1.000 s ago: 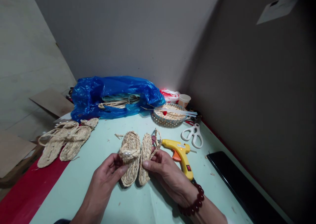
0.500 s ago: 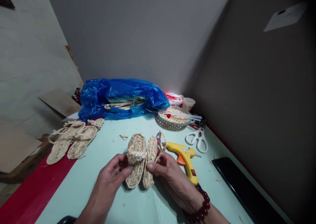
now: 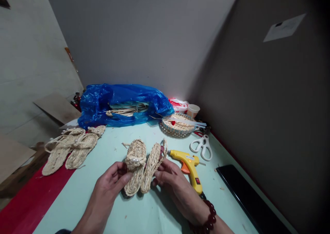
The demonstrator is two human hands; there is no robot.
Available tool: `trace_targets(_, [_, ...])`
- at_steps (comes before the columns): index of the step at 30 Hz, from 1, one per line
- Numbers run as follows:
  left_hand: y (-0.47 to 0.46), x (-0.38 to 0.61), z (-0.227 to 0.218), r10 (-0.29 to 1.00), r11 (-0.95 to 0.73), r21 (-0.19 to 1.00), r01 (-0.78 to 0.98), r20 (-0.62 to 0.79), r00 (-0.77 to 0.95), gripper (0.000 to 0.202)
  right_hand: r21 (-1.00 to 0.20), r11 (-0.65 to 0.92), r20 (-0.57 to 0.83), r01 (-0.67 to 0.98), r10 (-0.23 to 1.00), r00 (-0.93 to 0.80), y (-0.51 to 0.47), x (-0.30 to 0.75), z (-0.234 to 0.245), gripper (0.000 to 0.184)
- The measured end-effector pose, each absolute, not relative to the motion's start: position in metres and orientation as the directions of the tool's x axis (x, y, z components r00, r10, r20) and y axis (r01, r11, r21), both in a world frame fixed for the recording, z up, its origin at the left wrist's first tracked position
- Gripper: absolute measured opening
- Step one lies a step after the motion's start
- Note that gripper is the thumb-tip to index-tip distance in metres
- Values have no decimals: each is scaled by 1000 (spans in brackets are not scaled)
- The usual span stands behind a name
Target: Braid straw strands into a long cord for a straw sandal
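Note:
Two small woven straw sandals are held side by side just above the table. The left woven sandal (image 3: 134,179) has a strap with pearl-like beads across it, and my left hand (image 3: 111,179) pinches its left edge. My right hand (image 3: 171,179) grips the right woven sandal (image 3: 151,168), which is tilted on its side, with a braided strap loop standing out to its right. Beyond my right hand lies a yellow glue gun (image 3: 189,163) with an orange trigger, its nozzle pointing left towards the sandals.
Finished-looking straw sandals (image 3: 82,149) lie at the left on the red strip (image 3: 38,199). A blue plastic bag (image 3: 123,91) of straw stands at the back. A round basket (image 3: 177,132) with glue sticks, a paper cup (image 3: 193,109), white scissors (image 3: 202,146) and a black tablet-like slab (image 3: 239,189) are on the right.
The right sandal has turned onto its edge and leans more to the right at its top. Both hands keep hold. The whole view has shifted slightly.

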State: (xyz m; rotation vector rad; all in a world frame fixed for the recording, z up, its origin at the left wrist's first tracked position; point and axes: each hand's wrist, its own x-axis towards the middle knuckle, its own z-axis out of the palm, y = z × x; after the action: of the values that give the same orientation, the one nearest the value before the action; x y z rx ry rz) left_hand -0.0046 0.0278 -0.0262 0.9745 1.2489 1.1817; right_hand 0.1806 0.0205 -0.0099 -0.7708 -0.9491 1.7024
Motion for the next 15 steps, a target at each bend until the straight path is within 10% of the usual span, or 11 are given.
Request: trace_targets(15, [29,-7,-18,989,126,988,-85,-133,-72,21,-879,-271,-188,-392,953,-239,22,181,-15,33])
